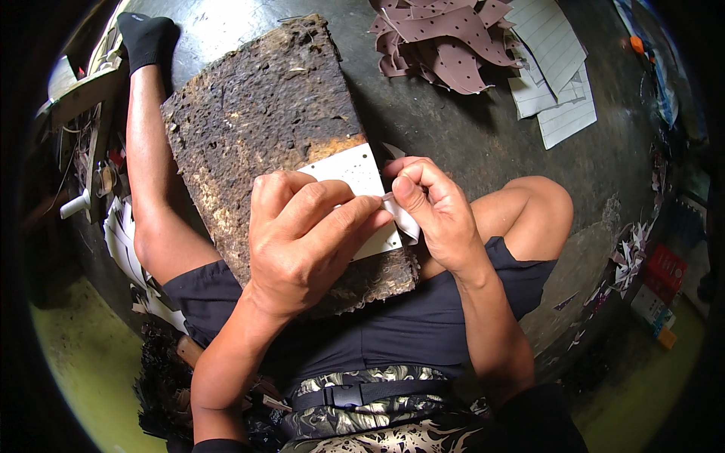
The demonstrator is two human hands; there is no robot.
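A thick, rough slab [264, 98], dark and crumbly on top, lies across my lap. On its near right part rests a flat white sheet [355, 172] with small holes near its corners, partly covered by my fingers. My left hand [302, 238] is over the sheet, thumb and fingertips pinched together at its right edge. Facing it, my right hand [442, 215] is closed, thumb against the curled fingers. Between the two sets of fingertips is a small folded white piece [405, 219], its lower part hanging past the sheet's edge. The exact grip is partly hidden by the fingers.
A heap of mauve, hole-punched pieces [445, 41] lies on the floor beyond, beside lined paper sheets [555, 83]. My bent legs flank the slab. Wooden frame parts [94, 98] stand at left. Scraps [627, 257] and a red box [664, 273] lie at right.
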